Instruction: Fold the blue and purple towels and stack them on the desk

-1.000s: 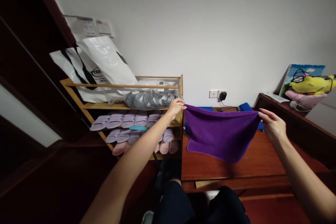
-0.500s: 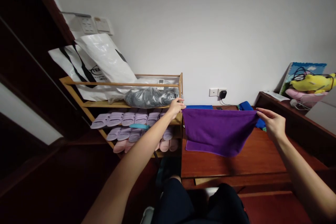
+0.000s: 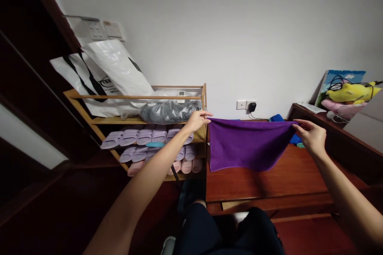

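1. While its upper edge is drawn out between two hands, the purple cloth point(image 3: 248, 143) hangs over the wooden table point(image 3: 236, 187); whether its lower edge touches the tabletop cannot be told.
2. Left hand point(image 3: 197, 121): thumb and fingertips pinched together on the cloth's upper left corner.
3. Right hand point(image 3: 311, 133): thumb and forefinger brought together on the upper right corner, the remaining fingers loosely bent.
4. Blue bundle point(image 3: 276, 118): at the table's far side, partly hidden behind the cloth.
5. Black plug point(image 3: 252, 106): seated in a wall socket above the table, its cable running down to the right.
6. Shoe rack point(image 3: 118, 120): left of the table, bearing lilac slippers point(image 3: 129, 137) above pink slippers point(image 3: 187, 166); white bags point(image 3: 119, 67) and a plastic-wrapped grey bundle point(image 3: 169, 112) occupy the top shelf.
7. Yellow plush toy point(image 3: 347, 93): at far right, resting upon a pink object point(image 3: 344, 107).
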A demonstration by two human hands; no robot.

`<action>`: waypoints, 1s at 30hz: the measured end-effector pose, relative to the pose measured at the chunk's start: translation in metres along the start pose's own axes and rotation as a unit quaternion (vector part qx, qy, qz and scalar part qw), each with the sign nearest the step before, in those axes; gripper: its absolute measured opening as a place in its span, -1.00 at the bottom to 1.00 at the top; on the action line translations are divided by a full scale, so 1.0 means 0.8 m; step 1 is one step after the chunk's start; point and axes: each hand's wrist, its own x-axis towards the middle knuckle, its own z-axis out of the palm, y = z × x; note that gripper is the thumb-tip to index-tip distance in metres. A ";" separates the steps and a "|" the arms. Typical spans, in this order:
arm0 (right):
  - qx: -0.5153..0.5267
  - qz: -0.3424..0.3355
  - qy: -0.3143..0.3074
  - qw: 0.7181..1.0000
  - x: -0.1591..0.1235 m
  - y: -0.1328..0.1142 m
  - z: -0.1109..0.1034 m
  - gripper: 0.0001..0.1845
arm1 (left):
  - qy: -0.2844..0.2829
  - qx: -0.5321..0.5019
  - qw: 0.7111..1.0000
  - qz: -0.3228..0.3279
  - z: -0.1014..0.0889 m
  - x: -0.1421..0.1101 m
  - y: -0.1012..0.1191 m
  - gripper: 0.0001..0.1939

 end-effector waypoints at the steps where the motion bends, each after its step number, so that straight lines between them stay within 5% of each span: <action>1: -0.012 -0.006 0.001 1.000 0.001 -0.002 -0.002 -0.51 | -0.001 0.017 1.000 0.008 -0.003 0.000 0.001 -0.69; 10: -0.158 -0.064 -0.005 0.985 0.011 -0.024 -0.038 -0.60 | -0.038 0.116 0.990 0.068 -0.028 -0.006 0.039 -0.82; 17: -0.206 -0.207 -0.021 0.956 0.009 -0.027 -0.070 -0.55 | -0.046 0.149 0.985 0.075 -0.039 -0.036 0.089 -0.73; 23: -0.027 -0.099 -0.059 0.993 -0.014 -0.044 -0.097 -0.56 | -0.060 0.056 0.996 0.021 -0.045 -0.081 0.128 -0.64; 30: 0.032 -0.072 -0.043 0.996 -0.031 -0.049 -0.113 -0.60 | -0.092 -0.023 0.995 -0.035 -0.053 -0.118 0.145 -0.75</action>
